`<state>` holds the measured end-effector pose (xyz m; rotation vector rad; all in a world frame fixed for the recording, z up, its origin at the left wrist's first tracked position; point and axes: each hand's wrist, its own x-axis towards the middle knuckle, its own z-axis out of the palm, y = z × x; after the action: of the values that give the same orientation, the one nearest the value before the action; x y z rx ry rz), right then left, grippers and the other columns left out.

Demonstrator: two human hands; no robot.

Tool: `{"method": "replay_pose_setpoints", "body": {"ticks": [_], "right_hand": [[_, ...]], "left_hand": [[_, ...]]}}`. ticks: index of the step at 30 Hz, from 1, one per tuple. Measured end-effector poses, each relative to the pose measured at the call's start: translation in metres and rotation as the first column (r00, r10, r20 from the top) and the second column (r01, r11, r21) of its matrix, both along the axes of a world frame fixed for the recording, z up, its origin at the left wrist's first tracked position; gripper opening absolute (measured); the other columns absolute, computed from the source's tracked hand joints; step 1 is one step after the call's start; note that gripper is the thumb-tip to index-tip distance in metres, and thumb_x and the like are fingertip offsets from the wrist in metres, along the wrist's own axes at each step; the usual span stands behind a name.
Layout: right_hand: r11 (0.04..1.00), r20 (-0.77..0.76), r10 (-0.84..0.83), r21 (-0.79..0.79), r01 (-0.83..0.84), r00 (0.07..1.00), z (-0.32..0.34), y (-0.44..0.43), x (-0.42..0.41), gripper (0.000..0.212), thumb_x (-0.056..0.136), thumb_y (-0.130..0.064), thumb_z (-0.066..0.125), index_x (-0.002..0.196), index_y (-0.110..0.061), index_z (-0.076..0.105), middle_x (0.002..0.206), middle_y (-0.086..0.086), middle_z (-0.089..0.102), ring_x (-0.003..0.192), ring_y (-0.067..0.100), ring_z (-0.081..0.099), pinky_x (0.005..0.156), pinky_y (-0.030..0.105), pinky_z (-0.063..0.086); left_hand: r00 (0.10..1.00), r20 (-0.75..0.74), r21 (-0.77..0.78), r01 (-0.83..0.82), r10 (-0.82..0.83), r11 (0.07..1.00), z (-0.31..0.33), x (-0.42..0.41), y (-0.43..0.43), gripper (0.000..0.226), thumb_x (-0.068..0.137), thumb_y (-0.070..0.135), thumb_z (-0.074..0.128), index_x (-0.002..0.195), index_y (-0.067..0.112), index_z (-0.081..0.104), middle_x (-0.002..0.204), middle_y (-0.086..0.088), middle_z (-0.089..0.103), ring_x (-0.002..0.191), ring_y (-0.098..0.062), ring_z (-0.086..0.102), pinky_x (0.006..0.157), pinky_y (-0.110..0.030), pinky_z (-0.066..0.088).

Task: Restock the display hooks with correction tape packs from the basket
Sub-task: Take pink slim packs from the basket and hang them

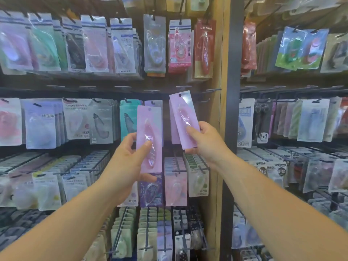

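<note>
Left hand [130, 161] is up in front of the rack, thumb and fingers pinching a pink correction tape pack [149, 125] by its lower half, and the pack stands upright. Right hand [205, 142] grips a second pink pack [185, 115] at its bottom end, top leaning left, punched hole uppermost. From my seat, that hole sits near a bare hook [211, 90] in the middle row, close to the rack's right edge by the wooden post [216, 157]. Hanging pink packs [174, 130] show just behind it. A teal pack [128, 117] hangs just left of the first pack.
</note>
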<state>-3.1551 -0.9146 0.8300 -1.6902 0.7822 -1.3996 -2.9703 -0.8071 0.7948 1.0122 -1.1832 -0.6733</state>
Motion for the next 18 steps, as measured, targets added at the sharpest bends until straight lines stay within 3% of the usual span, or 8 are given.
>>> {"method": "replay_pose_setpoints", "body": {"ticks": [7,10,18], "right_hand": [[0.999,-0.03,-0.001,-0.036,0.0,1.0,-0.016,-0.008,0.0,0.018,0.104,-0.03,0.057,0.117,-0.018,0.061,0.117,0.005,0.065,0.102,0.026,0.067,0.067,0.034,0.063],[1.0,0.013,0.01,-0.028,-0.01,1.0,-0.02,-0.012,-0.002,0.021,0.103,-0.031,0.059,0.12,-0.019,0.06,0.117,0.005,0.066,0.103,0.024,0.068,0.071,0.039,0.064],[0.999,0.01,0.002,0.048,-0.002,1.0,-0.008,-0.021,-0.001,0.025,0.101,-0.037,0.064,0.117,-0.017,0.065,0.114,0.005,0.069,0.095,0.024,0.07,0.072,0.038,0.065]], "left_hand": [[0.997,0.052,-0.027,-0.057,0.058,0.998,0.004,0.017,-0.012,0.014,0.1,0.02,0.07,0.113,0.021,0.073,0.106,0.001,0.08,0.092,-0.029,0.075,0.065,-0.038,0.058],[0.996,0.066,-0.045,-0.05,0.053,0.998,0.007,0.013,-0.017,0.017,0.101,0.023,0.068,0.118,0.024,0.071,0.105,0.002,0.079,0.085,-0.024,0.076,0.062,-0.036,0.06],[0.994,0.108,-0.054,-0.025,0.03,0.998,0.014,0.006,-0.027,0.021,0.105,0.029,0.063,0.125,0.027,0.066,0.11,-0.008,0.077,0.09,-0.037,0.078,0.056,-0.036,0.061]]}}
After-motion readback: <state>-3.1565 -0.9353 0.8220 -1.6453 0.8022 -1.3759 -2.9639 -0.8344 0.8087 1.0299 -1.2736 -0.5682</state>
